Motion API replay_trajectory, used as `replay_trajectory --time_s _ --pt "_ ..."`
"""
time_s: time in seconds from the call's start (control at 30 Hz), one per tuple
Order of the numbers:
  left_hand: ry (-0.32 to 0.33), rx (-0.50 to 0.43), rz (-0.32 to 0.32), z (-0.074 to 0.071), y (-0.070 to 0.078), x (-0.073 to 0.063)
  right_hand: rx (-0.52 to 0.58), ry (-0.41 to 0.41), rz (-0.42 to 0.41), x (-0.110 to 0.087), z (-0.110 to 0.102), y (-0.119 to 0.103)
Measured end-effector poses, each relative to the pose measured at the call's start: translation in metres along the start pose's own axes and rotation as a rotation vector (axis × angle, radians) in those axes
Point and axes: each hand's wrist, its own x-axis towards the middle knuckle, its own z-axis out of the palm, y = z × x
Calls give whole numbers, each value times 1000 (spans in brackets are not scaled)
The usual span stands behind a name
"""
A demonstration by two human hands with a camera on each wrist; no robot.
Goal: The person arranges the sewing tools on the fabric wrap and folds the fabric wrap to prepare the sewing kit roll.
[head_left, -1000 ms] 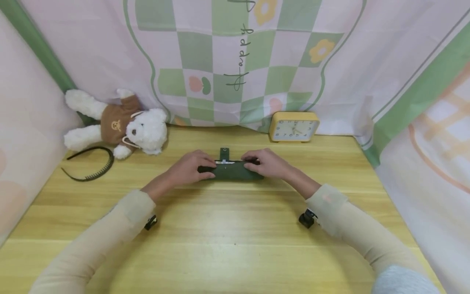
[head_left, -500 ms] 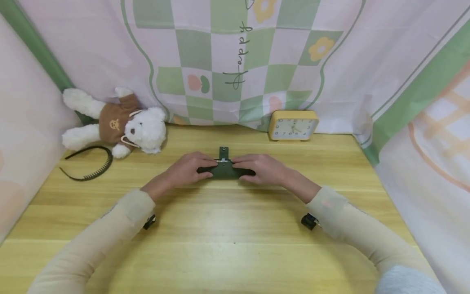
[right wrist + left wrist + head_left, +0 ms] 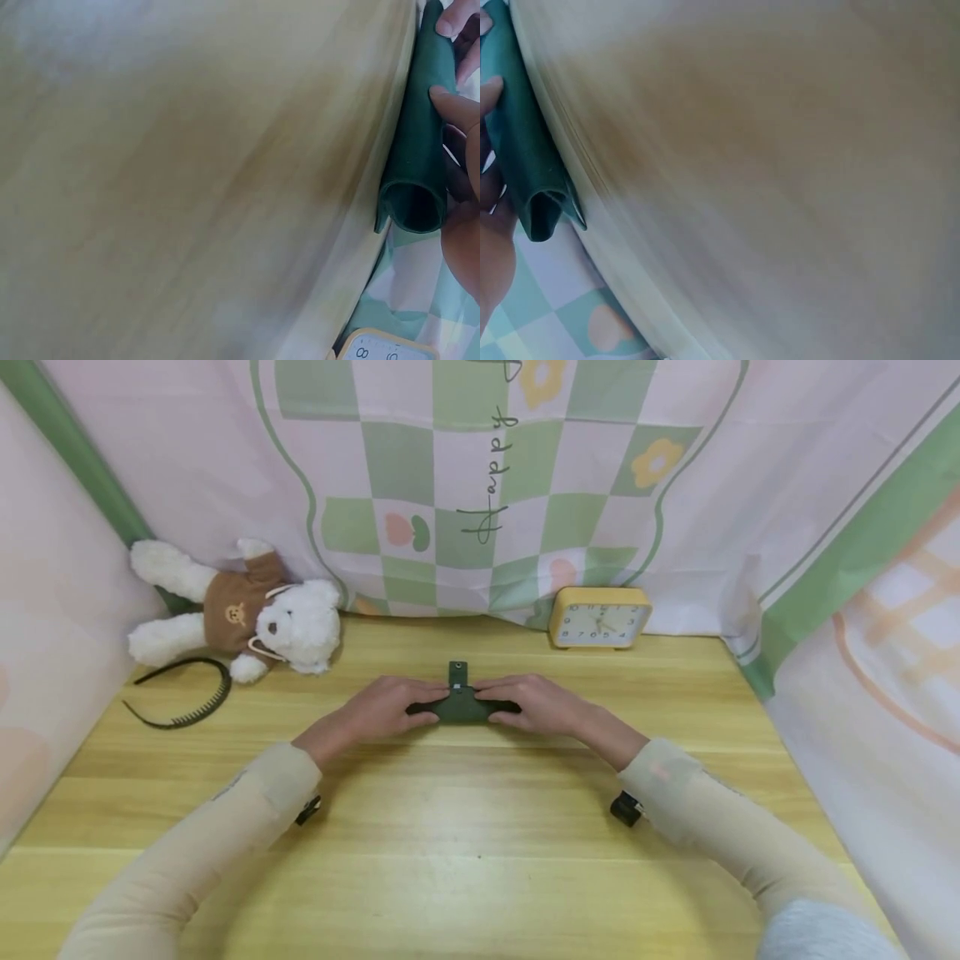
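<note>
A dark green, leather-like case [image 3: 462, 706] lies lengthwise across the middle of the table, rolled into a tube with hollow ends in both wrist views. A short snap strap [image 3: 458, 672] sticks out from its far side, metal stud facing up. My left hand [image 3: 378, 706] grips the left half, thumb on the near side and fingers over the top. From the other side my right hand [image 3: 547, 703] holds the right half the same way. In the left wrist view the thumb presses the case [image 3: 525, 127]; the right wrist view shows the case's round end [image 3: 416, 206].
Behind on the left lies a white plush toy [image 3: 300, 627] in a brown top, with a black toothed headband [image 3: 217, 697] in front of it. A yellow clock [image 3: 600, 618] stands at the back right. Printed cloth [image 3: 465, 468] hangs along the table's [image 3: 480, 810] rear edge.
My right hand has slid left along the case, nearer its middle. The pale gap along the top has closed up between my fingers. My left fingertips have moved slightly toward the strap.
</note>
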Motion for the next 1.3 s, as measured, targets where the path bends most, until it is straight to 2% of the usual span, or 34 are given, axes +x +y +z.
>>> replay_trajectory --time_s 0.13,0.4,0.53,0.7,0.9,1.07,1.3 --pt "-10 -16 -9 -2 0 2 57 -12 18 0 1 3" --pt "-21 -32 -17 -2 1 3 89 -63 51 5 -4 5" --pt "-12 -45 -24 -2 1 2 106 -45 71 11 -11 6" --pt "1 -55 -24 -2 0 1 206 -24 174 22 -18 9" --pt "-2 -45 -11 1 -2 0 345 0 304 37 -14 17" --pt "16 -25 -21 2 -1 2 387 -7 358 50 -13 20" --pt "82 11 -37 3 3 8 392 -28 402 64 -11 26"
